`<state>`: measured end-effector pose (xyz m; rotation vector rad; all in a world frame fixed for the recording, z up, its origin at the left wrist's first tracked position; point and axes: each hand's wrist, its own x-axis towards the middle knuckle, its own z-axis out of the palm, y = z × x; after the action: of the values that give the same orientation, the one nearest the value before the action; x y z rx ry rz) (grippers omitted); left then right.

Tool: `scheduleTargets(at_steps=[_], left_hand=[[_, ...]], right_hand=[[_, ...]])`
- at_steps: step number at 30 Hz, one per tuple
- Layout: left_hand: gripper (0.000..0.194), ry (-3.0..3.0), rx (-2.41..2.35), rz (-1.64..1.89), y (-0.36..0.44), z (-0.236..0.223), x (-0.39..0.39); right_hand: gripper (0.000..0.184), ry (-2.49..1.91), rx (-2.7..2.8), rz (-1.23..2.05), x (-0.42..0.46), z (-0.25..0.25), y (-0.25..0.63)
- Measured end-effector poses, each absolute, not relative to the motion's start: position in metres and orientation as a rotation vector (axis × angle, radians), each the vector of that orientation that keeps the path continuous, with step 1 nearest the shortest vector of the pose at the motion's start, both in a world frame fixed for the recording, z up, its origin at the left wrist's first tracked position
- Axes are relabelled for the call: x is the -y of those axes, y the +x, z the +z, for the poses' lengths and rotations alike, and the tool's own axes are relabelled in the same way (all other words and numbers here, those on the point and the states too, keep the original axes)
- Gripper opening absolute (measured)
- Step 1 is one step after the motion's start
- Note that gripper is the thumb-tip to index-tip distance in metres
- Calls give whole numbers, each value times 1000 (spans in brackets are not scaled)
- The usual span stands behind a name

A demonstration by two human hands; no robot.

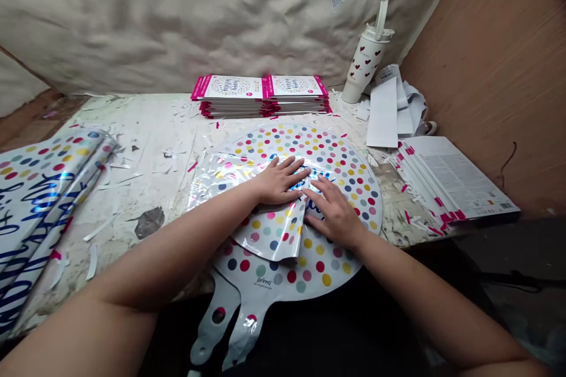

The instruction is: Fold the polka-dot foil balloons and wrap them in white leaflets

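A round, flat foil balloon [336, 159] with coloured polka dots lies on the worn table [150, 147] in front of me. Its left side is folded over toward the middle. My left hand [278, 179] lies flat on that folded flap, fingers stretched out. My right hand [333, 212] rests flat beside it on the balloon's centre, fingers extended toward the left hand. The balloon's tails [230, 324] hang over the table's front edge.
Two stacks of pink-edged printed cards [260, 94] sit at the back. A white tumbler with hearts [367, 65] and white paper slips [389, 112] stand back right. More card sheets [451, 179] lie right. Flat balloons [35, 200] pile up at left. Paper scraps litter the table.
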<state>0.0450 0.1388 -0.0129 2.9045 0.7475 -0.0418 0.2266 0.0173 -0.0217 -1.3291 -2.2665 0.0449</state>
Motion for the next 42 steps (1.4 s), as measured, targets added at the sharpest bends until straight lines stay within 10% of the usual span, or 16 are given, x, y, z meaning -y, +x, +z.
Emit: scheduleTargets(at_steps=[8, 26, 36, 42], left_hand=[[60, 2902, -827, -113, 46, -13, -140], [73, 2749, -1130, -180, 60, -1, -146], [55, 2781, -1108, -42, 26, -10, -104], [56, 2799, -1122, -30, 7, -1, -91]], right_hand=[[21, -943, 2473, -445, -54, -10, 224], [29, -709, 2519, 87, -28, -24, 229], [19, -1080, 2223, 899, -31, -6, 254], [47, -1008, 2201, 980, -33, -8, 264]])
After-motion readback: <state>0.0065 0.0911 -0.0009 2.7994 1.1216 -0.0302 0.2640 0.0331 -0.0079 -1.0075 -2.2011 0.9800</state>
